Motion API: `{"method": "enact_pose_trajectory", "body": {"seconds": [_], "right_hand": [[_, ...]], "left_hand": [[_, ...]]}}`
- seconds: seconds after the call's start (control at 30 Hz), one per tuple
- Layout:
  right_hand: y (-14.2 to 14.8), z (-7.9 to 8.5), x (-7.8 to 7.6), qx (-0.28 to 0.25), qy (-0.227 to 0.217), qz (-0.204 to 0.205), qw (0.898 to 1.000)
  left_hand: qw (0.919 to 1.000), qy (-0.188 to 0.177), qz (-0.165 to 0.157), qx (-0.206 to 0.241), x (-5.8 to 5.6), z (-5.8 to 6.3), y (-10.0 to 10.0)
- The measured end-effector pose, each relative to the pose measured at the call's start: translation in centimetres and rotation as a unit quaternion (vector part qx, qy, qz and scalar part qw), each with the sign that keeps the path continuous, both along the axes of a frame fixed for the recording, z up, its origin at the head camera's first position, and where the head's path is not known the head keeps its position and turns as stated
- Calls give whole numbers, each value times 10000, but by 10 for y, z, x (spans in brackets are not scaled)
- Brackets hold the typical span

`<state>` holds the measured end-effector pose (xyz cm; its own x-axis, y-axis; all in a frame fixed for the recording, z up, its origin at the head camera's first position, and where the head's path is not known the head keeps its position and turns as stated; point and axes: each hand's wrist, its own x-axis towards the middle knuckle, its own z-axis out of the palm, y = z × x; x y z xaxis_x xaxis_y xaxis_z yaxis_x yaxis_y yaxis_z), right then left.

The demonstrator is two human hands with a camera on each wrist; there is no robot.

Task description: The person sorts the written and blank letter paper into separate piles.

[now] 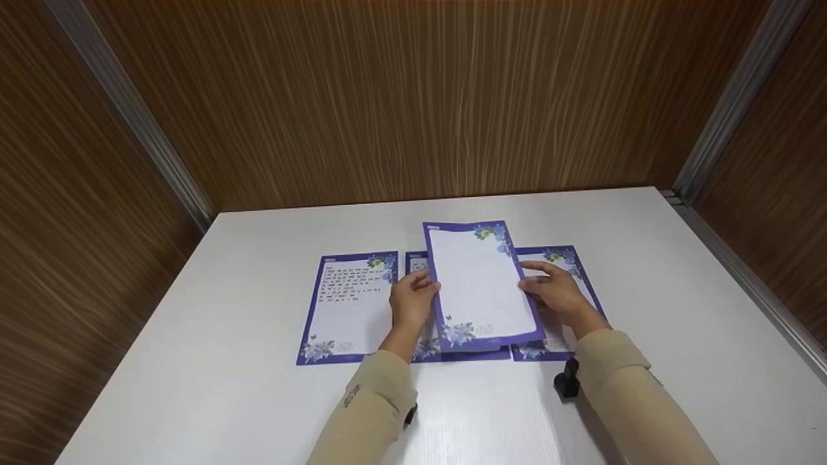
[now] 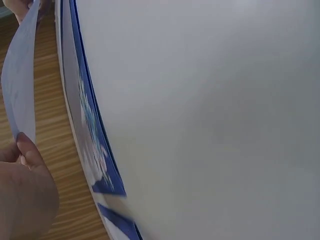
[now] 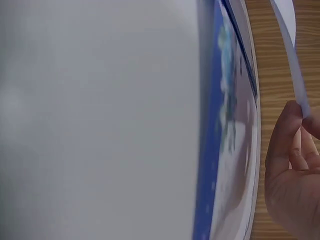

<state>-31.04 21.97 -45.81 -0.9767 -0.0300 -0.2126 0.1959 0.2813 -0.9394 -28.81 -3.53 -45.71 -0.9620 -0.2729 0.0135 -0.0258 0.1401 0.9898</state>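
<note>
Both hands hold up one sheet of letter paper with a purple border and blue flowers in two corners; no handwriting shows on its front. My left hand pinches its left edge, thumb in front. The right hand pinches the opposite edge. In the left wrist view the left hand grips the paper, which bows slightly. The right wrist view has the right hand pinching the paper's edge between thumb and finger. Beneath, a middle sheet is largely covered by the raised one.
A handwritten sheet of the same design lies on the white table at the left. Another matching sheet lies at the right, partly behind the right hand. Wood-patterned panels stand around the table's back and sides.
</note>
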Motion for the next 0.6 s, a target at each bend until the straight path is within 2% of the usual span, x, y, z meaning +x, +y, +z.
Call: {"method": "enact_pose_trajectory", "body": {"seconds": [0.1,0.27,0.6], "right_hand": [[10,1,0,-65,10,94,9999],[29,2,3,196,-23,179,9996],[53,3,7,230,-152,56,9996]], "left_hand": [[9999,122,-14,57,1,0,9],[9997,232,-13,103,1,0,24],[9995,277,37,115,5,-2,51]]}}
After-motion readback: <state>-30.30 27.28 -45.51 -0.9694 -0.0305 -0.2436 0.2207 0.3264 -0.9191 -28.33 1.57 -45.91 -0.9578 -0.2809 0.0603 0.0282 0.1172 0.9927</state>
